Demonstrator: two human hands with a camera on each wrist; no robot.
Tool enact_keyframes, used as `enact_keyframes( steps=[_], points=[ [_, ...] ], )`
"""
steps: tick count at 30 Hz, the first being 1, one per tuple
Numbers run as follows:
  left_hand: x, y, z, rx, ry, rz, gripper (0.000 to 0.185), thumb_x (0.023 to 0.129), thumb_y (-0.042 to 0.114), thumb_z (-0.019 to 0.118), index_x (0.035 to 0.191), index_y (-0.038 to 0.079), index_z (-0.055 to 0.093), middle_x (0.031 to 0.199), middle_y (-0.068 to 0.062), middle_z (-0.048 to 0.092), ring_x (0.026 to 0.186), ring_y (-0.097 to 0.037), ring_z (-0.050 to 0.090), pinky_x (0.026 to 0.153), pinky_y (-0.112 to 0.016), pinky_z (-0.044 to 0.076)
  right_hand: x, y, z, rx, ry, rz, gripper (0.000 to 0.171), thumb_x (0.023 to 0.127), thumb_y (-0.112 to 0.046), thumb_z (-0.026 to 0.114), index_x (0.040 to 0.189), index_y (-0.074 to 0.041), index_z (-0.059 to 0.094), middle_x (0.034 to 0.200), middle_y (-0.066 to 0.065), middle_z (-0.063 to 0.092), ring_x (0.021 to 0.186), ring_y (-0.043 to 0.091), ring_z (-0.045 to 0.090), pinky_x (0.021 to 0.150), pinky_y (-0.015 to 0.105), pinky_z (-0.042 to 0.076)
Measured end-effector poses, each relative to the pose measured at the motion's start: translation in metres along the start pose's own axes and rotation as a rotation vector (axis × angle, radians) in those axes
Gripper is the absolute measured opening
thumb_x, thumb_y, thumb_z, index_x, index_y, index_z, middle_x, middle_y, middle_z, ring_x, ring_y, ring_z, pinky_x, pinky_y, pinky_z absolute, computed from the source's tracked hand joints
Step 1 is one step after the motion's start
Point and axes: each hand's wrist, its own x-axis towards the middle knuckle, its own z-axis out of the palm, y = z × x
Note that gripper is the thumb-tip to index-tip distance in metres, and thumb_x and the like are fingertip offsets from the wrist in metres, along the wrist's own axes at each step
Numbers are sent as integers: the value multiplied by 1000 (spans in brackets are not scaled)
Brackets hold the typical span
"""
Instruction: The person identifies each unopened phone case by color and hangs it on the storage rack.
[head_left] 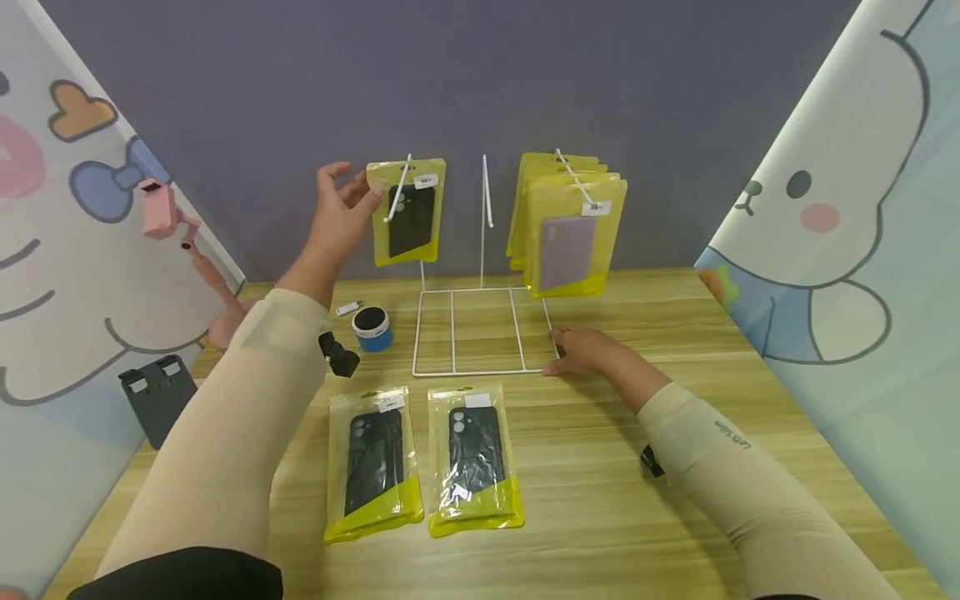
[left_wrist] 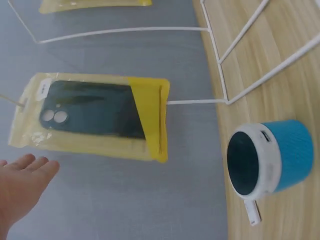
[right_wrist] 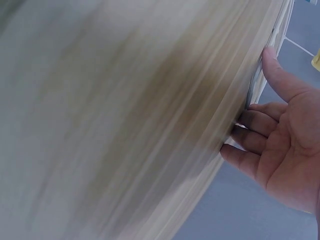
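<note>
We saw the left hand (head_left: pixel 341 218) raised beside the yellow packet with a dark phone case (head_left: pixel 408 210), which hung on the left hook of the white wire rack (head_left: pixel 480 333); its fingers were straight and released, the fingertips at the packet's edge, gripping nothing. The right hand (head_left: pixel 588 350) rested on the wooden table (head_left: pixel 675 317), fingers pressed to the rack's base at its right front corner. A stack of yellow packets (head_left: pixel 566 225) hung on the right hook. Two more packets (head_left: pixel 423 458) lay flat nearer us, and a blue speaker (head_left: pixel 372 328) stood left of the rack
</note>
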Motion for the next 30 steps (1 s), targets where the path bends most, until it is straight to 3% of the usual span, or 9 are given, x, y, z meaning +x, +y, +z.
enact_keyframes(
  steps=[5,10,16,22,26,30],
  points=[
    [-33,-9,-7,61,-34,40,73,98,34,59,151,24,10,165,3,14,151,-12,15,123,-40,21,1,1,1,6,-4,4,92,90,-56,62,154,0,26,157,24,29,141,44,34,116,56,29],
    [-65,-32,1,195,-92,101,76,96,37,63,152,20,14,165,1,14,151,-19,19,121,-45,25,3,3,2,1,-1,-1,93,90,-57,62,154,0,27,156,25,31,140,44,35,115,57,30],
    [-103,-61,31,319,-315,83,73,93,44,65,150,18,27,156,-7,33,141,-32,37,113,-53,36,3,4,2,14,-22,12,92,90,-57,61,155,-2,25,157,24,29,140,44,34,115,58,30],
    [-128,-92,60,660,-544,60,67,91,47,67,143,13,43,146,-9,49,131,-30,50,103,-51,46,1,4,1,18,-20,22,92,90,-57,61,155,-2,25,157,23,29,140,45,34,115,58,30],
    [-138,-103,71,867,-646,74,58,93,42,66,138,9,50,135,-11,58,119,-29,59,97,-47,50,2,3,3,17,-14,6,93,90,-57,62,155,-1,25,156,24,30,140,45,35,115,58,30],
    [-142,-110,79,976,-707,104,45,94,34,66,130,8,55,122,-9,65,106,-26,64,88,-43,53,1,3,4,29,-12,6,93,90,-55,63,155,-1,24,156,25,29,140,45,34,115,58,30]
  ],
)
